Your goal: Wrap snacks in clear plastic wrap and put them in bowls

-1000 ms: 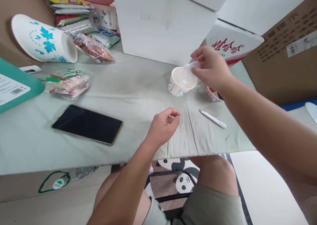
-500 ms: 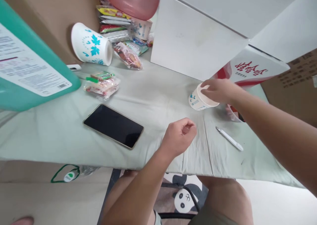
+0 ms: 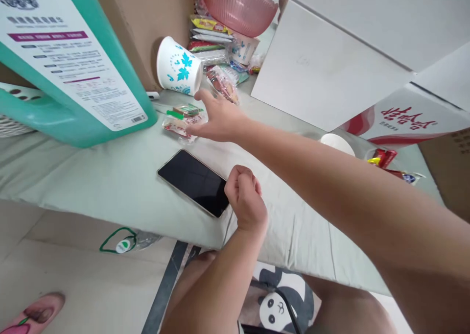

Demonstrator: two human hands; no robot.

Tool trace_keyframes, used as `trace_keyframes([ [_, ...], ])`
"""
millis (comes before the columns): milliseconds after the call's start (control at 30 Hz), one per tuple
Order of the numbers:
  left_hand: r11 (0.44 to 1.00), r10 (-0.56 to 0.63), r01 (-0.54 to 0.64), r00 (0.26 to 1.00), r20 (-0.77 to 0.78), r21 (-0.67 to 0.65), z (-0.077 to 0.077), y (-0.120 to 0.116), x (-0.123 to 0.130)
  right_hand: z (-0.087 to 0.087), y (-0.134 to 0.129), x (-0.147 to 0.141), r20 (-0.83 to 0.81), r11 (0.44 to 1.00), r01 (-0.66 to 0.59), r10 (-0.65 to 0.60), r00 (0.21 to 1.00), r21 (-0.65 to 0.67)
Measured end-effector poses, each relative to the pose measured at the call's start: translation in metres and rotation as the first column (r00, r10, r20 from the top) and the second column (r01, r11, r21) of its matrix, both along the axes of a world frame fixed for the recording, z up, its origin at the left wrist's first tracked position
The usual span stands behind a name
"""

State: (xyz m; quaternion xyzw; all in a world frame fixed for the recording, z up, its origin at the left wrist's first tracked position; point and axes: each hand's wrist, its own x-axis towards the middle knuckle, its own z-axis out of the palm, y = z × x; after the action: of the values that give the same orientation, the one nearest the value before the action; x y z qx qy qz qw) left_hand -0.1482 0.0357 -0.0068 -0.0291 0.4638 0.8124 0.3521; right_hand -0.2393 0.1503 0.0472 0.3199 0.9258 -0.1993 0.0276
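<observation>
My right hand [image 3: 220, 116] reaches across to the left with thumb and fingers spread apart. It is over the edge of small clear-wrapped snack packets [image 3: 178, 125]; whether it touches them I cannot tell. Its forefinger is near a white paper cup [image 3: 178, 67] with blue leaves, lying on its side. My left hand [image 3: 245, 194] is closed in a fist beside a black phone [image 3: 194, 182], covering its right corner, and nothing shows in its fingers. Another white paper cup [image 3: 336, 142] is partly hidden behind my right forearm.
A large green jug [image 3: 135, 94] stands at the left. Behind are stacked snack packets [image 3: 211, 33], a pink ribbed bowl [image 3: 242, 8] and a white box [image 3: 323, 59]. Red and yellow wrappers [image 3: 384, 157] lie at the right on the cloth-covered table [image 3: 91, 177].
My right hand has left the paper cup on the right and moved left to the snack packets, opening its fingers. My left fist is now against the phone's corner. The view has shifted left.
</observation>
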Motion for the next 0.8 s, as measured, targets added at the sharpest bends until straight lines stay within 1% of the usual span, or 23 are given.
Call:
trace_keyframes([
  [100,1.0,0.002,-0.002,0.998,-0.065,0.013,-0.003,-0.005,-0.009,-0.016,0.0,-0.02,0.034,1.0,0.008,-0.008,0.999,-0.027],
  [233,0.998,-0.068,0.068,0.983,-0.173,-0.005,-0.011,-0.01,-0.015,-0.037,0.0,-0.028,0.002,0.999,-0.002,0.003,1.0,-0.045],
  [300,0.995,-0.097,0.095,0.969,-0.229,-0.021,-0.013,-0.013,-0.016,-0.043,0.002,-0.022,-0.06,0.997,0.019,-0.024,0.998,-0.075],
  [333,0.995,-0.102,0.098,0.96,-0.261,-0.029,-0.013,-0.014,-0.017,-0.045,0.003,-0.016,-0.106,0.992,0.037,-0.05,0.993,-0.118],
  [367,0.994,-0.106,0.1,0.949,-0.296,-0.036,-0.014,-0.015,-0.017,-0.045,0.005,-0.008,-0.152,0.981,0.073,-0.102,0.983,-0.18],
  [400,0.994,-0.11,0.101,0.937,-0.332,-0.043,-0.014,-0.017,-0.017,-0.043,0.006,0.003,-0.189,0.957,0.121,-0.175,0.966,-0.264],
  [433,0.993,-0.114,0.103,0.924,-0.364,-0.049,-0.014,-0.018,-0.017,-0.041,0.006,0.016,-0.221,0.915,0.168,-0.261,0.94,-0.366],
  [467,0.993,-0.117,0.105,0.913,-0.39,-0.052,-0.014,-0.02,-0.017,-0.038,0.005,0.032,-0.236,0.852,0.222,-0.365,0.901,-0.474],
  [500,0.993,-0.12,0.108,0.905,-0.408,-0.053,-0.014,-0.021,-0.017,-0.034,0.003,0.05,-0.237,0.783,0.243,-0.442,0.865,-0.573],
  [533,0.992,-0.124,0.115,0.9,-0.419,-0.049,-0.014,-0.021,-0.017,-0.03,0.0,0.07,-0.244,0.718,0.248,-0.507,0.827,-0.65],
  [600,0.993,-0.121,0.116,0.892,-0.435,-0.037,-0.014,-0.021,-0.018,-0.023,-0.01,0.112,-0.268,0.584,0.216,-0.629,0.73,-0.783],
  [633,0.992,-0.123,0.12,0.887,-0.445,-0.036,-0.014,-0.02,-0.017,-0.02,-0.017,0.133,-0.258,0.519,0.209,-0.686,0.681,-0.829],
  [667,0.991,-0.132,0.128,0.878,-0.46,-0.04,-0.015,-0.017,-0.017,-0.018,-0.025,0.154,-0.252,0.472,0.207,-0.734,0.63,-0.857],
  [700,0.988,-0.153,0.147,0.863,-0.482,-0.05,-0.014,-0.015,-0.015,-0.018,-0.034,0.174,-0.251,0.44,0.208,-0.774,0.582,-0.873],
  [733,0.982,-0.185,0.177,0.84,-0.509,-0.065,-0.014,-0.011,-0.014,-0.017,-0.043,0.193,-0.25,0.42,0.214,-0.802,0.543,-0.882],
  [800,0.955,-0.287,0.274,0.768,-0.573,-0.111,-0.013,-0.003,-0.008,-0.018,-0.061,0.227,-0.239,0.398,0.244,-0.834,0.497,-0.884],
])
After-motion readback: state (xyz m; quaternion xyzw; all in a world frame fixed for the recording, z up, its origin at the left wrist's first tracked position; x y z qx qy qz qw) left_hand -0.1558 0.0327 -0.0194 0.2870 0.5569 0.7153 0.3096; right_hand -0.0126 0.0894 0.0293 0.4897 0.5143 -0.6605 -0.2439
